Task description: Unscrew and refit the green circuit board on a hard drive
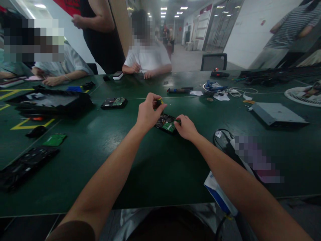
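A small black electronic device [166,126] lies on the table in front of me, its green circuit board and dark inner parts exposed. My left hand [149,110] is closed above the device's left end, pinching a screwdriver [159,101] with a short black and yellow handle. The screwdriver points down toward the device; its tip is hidden. At the right end, my right hand [186,127] grips the device's edge between thumb and fingers. Another dark device with a green board [114,102] sits farther back, left of my hands.
A black casing [52,102], a loose green board [55,139] and a long black part [27,165] lie to the left. A grey metal box [279,113], cables [214,86] and a black cord [219,134] are on the right. People sit across the table.
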### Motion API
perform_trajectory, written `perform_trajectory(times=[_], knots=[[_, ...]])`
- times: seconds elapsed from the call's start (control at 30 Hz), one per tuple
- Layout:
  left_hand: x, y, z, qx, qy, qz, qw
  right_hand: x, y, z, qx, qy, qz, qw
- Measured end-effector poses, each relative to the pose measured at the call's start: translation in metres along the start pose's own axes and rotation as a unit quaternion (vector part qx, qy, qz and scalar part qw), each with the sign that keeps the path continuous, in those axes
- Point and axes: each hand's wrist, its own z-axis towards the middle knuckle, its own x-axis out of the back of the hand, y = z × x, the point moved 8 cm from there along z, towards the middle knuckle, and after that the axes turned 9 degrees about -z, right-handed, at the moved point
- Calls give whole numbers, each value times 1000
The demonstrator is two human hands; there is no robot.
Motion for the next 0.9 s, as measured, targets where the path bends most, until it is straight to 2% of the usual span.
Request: perform_trajectory(times=[0.2, 0.4, 0.63, 0.8, 0.9], knots=[[8, 4, -3, -17, 67, 27, 997, 1, 0, -1, -6, 1, 7, 1000], [1, 7, -2, -33, 9, 13, 999, 0, 0, -1, -4, -5, 4, 1000], [8, 11, -6, -54, 75, 12, 996, -1, 0, 0, -9, -6, 7, 1000], [3, 20, -6, -112, 46, 31, 992, 0, -1, 1, 6, 10, -6, 1000], [1, 17, -5, -109, 37, 37, 993, -1, -1, 1, 3, 7, -6, 1000]])
